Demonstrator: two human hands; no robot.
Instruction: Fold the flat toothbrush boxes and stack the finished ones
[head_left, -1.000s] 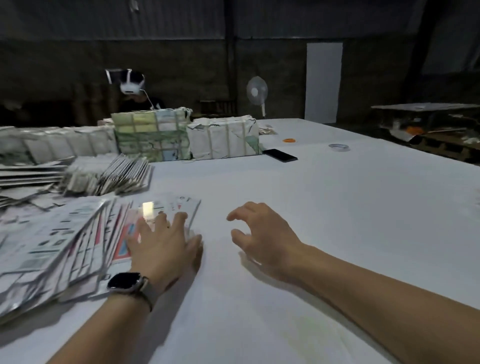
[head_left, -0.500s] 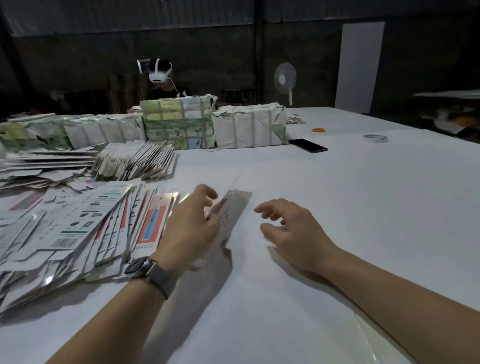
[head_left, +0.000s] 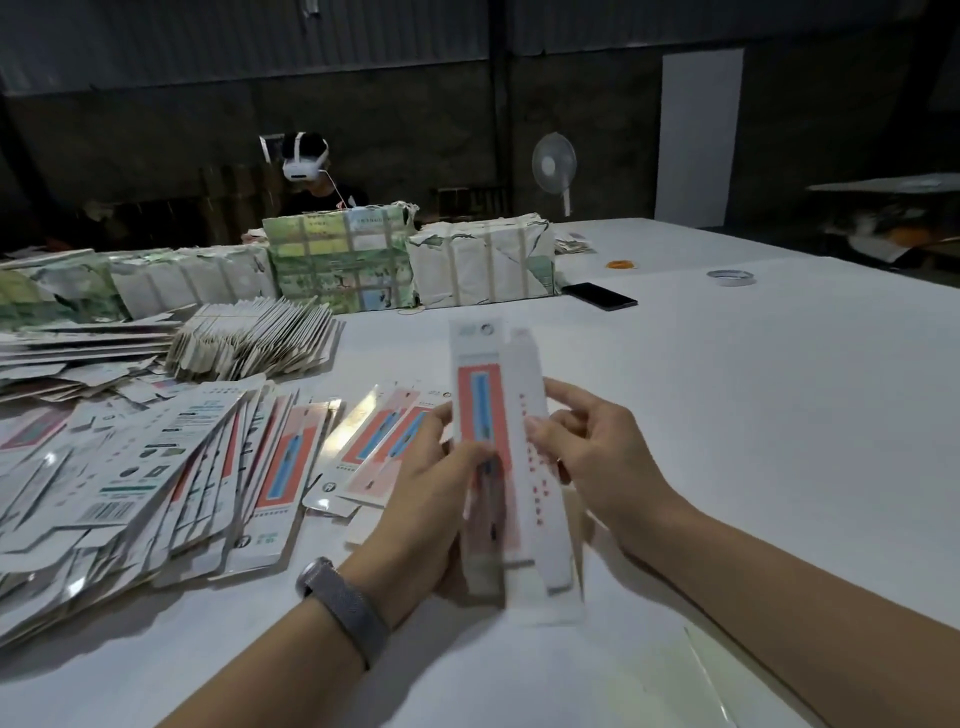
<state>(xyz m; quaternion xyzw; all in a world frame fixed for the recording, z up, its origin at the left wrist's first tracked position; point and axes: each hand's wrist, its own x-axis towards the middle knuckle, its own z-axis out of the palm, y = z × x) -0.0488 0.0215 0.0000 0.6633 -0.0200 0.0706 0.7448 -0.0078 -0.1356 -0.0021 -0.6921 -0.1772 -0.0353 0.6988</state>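
A flat toothbrush box (head_left: 498, 467) is held up in the middle of the frame by both hands, above the white counter (head_left: 727, 415). The box stands almost upright, long and thin, with a red and blue strip on its left part and a white flap with small red marks on its right part. The left hand (head_left: 431, 514) is wrapped around the left edge of the box, with the thumb pressed on the front. A grey watch band (head_left: 343, 608) is worn on that wrist. The right hand (head_left: 597, 457) is curled around the right edge, and the white flap is pinched by its thumb and fingers.

Just left of the hands, a fanned pile of flat boxes (head_left: 156, 483) is spread on the counter, filling the lower left of the frame. Two or three more flat boxes (head_left: 374, 441) lie between the pile and the hands. Above that, in the middle left, a leaning row of white cards (head_left: 254, 340) is seen, and beside it some loose sheets are heaped.

Farther back, wrapped bundles (head_left: 337, 260) are lined up across the counter. A black phone (head_left: 600, 296) lies to the right of them, with a roll of tape (head_left: 731, 277) and a small orange thing (head_left: 622, 264) nearby. Behind the bundles, a person with a white headset (head_left: 304, 161) is seated, and a white fan (head_left: 554, 166) stands by the dark wall.
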